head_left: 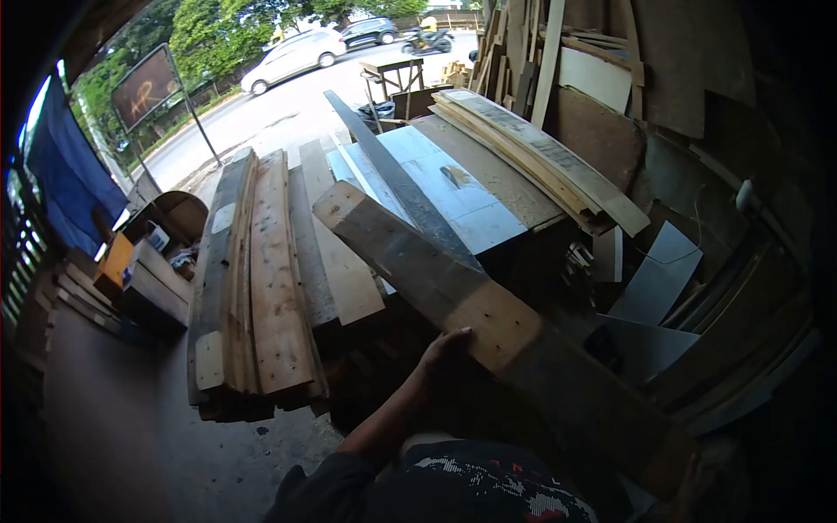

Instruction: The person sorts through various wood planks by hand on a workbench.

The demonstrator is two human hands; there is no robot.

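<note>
A long, worn wooden plank (488, 324) lies diagonally across my view, its far end over the workbench and its near end at the lower right. Dark stains cover much of it, with a paler patch and small nail holes near the middle. My left hand (446, 350) grips the plank's near edge about halfway along, thumb on top and the other fingers hidden beneath. At the lower right end, in deep shade, my right hand (693, 481) holds the plank's end. Beyond it, a dark narrow board (401, 187) rests on the bench beside a light blue-white panel (453, 196).
Stacked planks (279, 288) stand to the left, and more boards (540, 157) lie along the bench's right side. Sheets and offcuts (602, 78) lean against the right wall. Wooden boxes (157, 279) sit at far left. Outside are a road, cars and a motorcycle (427, 42).
</note>
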